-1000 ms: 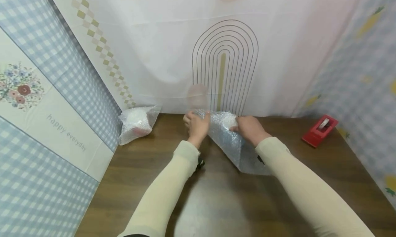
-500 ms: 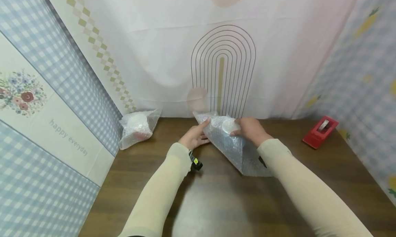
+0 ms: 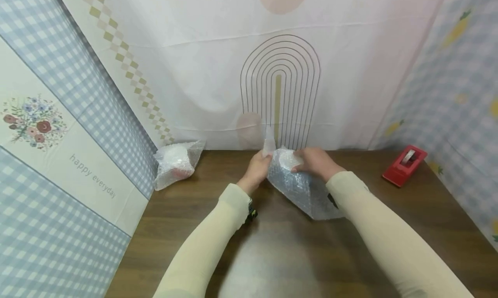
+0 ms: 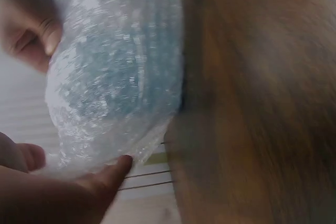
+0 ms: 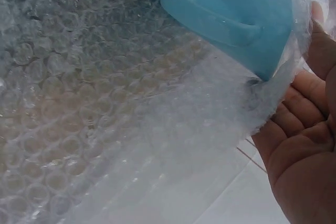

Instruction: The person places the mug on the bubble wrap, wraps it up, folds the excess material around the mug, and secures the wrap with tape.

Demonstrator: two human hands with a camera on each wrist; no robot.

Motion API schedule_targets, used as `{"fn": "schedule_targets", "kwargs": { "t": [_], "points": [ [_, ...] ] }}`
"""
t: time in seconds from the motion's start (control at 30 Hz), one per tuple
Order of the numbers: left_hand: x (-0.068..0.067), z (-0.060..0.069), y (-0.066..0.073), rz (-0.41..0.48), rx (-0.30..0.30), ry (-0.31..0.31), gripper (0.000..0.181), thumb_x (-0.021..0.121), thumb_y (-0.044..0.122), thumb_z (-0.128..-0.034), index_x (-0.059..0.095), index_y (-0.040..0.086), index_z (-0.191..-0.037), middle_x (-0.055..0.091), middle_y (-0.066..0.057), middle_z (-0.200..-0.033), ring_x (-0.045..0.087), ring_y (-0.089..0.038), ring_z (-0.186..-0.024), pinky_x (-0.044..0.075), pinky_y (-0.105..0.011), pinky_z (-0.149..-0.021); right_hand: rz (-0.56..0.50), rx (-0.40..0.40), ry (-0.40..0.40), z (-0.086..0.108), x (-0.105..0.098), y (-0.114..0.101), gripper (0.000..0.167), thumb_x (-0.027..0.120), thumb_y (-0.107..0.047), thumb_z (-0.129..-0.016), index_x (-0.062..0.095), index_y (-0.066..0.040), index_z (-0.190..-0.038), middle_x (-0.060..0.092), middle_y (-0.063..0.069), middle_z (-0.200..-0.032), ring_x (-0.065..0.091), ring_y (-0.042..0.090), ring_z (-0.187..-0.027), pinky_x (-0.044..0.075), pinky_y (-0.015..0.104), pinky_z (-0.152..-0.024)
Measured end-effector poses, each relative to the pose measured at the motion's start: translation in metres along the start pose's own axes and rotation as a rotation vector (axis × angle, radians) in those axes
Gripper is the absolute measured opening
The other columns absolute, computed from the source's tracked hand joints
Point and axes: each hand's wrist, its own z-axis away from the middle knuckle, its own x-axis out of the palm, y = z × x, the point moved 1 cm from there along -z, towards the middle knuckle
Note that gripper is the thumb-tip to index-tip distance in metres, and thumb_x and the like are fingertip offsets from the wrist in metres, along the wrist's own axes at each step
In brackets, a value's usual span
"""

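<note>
Nearest me, beyond my sleeves (image 3: pixel 208 242), the loose end of the bubble wrap (image 3: pixel 292 183) lay over the desk (image 3: pixel 319 259); the wrap went round a blue mug (image 5: pixel 236 3) near the middle of the desk's far side. The mug was smooth, pale blue, with a looped handle that my right wrist view caught through the open side of the wrap. From above, only a white round end showed under the film; I couldn't tell which way up the mug was.

My right grip (image 3: pixel 316 163) was closed about that wrapped end, thumb and fingers bent round it. My left grip (image 3: pixel 256 169) pinched a narrow flap of the wrap on the other side. Half a second before, my left fingers had been spread along the sheet's edge, the corner leaning left; now the flap stood up against the wall cloth (image 3: pixel 194 73). My right had hardly shifted.

Further off to the left, a second bubble-wrapped bundle (image 3: pixel 177 163) held something white on top, with a reddish patch below. A red tape dispenser (image 3: pixel 404 165) with a pale roll in it lay at the far right, well apart from my work. Neither had been moved on the desk.
</note>
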Motion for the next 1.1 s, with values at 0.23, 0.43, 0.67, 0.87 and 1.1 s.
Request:
{"fn": "schedule_targets", "kwargs": {
  "t": [0.23, 0.43, 0.67, 0.87, 1.1],
  "points": [
    [0.011, 0.001, 0.011, -0.434, 0.248, -0.216, 0.067, 0.044, 0.019, -0.1175, 0.024, 0.018, -0.182, 0.02, -0.001, -0.192, 0.019, -0.029, -0.179, 0.016, -0.045, -0.148, -0.044, 0.004, -0.022, -0.004, 0.002, 0.004, 0.071, 0.087, -0.028, -0.1, 0.061, 0.008, -0.155, 0.063, 0.029, -0.16, 0.062, 0.051, -0.15, 0.049, 0.062, -0.129],
    [0.014, -0.002, 0.012, -0.693, 0.405, -0.293, 0.071, 0.047, 0.016, -0.1135, 0.024, 0.008, -0.181, 0.021, -0.009, -0.191, 0.017, -0.033, -0.18, 0.016, -0.046, -0.148, -0.116, 0.047, 0.009, -0.002, 0.002, 0.008, 0.087, 0.088, -0.027, -0.101, 0.043, 0.017, -0.16, 0.063, 0.033, -0.159, 0.061, 0.054, -0.15, 0.048, 0.064, -0.129],
    [0.024, 0.001, 0.006, -0.929, 0.485, -0.32, 0.083, 0.053, 0.038, -0.1083, 0.028, 0.002, -0.178, 0.024, -0.014, -0.19, 0.015, -0.032, -0.181, 0.015, -0.037, -0.148, -0.195, 0.082, 0.061, -0.001, 0.009, 0.019, 0.099, 0.087, -0.016, -0.099, 0.025, 0.012, -0.172, 0.06, 0.043, -0.155, 0.064, 0.058, -0.142, 0.051, 0.068, -0.125],
    [0.034, 0.006, -0.002, -1.061, 0.494, -0.324, 0.096, 0.065, 0.043, -0.103, 0.026, 0.001, -0.179, 0.02, -0.014, -0.191, 0.015, -0.034, -0.18, 0.014, -0.036, -0.147, -0.227, 0.012, -0.021, 0.019, -0.002, 0.028, 0.115, 0.092, -0.026, -0.097, 0.017, 0.002, -0.179, 0.033, 0.041, -0.178, 0.05, 0.06, -0.156, 0.044, 0.073, -0.13],
    [0.039, 0.006, 0.004, -1.154, 0.484, -0.235, 0.096, 0.071, 0.04, -0.1008, 0.03, 0.0, -0.178, 0.025, -0.015, -0.19, 0.021, -0.034, -0.18, 0.018, -0.037, -0.147, -0.029, -0.068, 0.006, 0.028, -0.027, -0.002, 0.061, 0.062, -0.027, -0.115, 0.053, 0.012, -0.161, 0.049, 0.036, -0.171, 0.052, 0.056, -0.157, 0.04, 0.07, -0.134]
  ]
}}
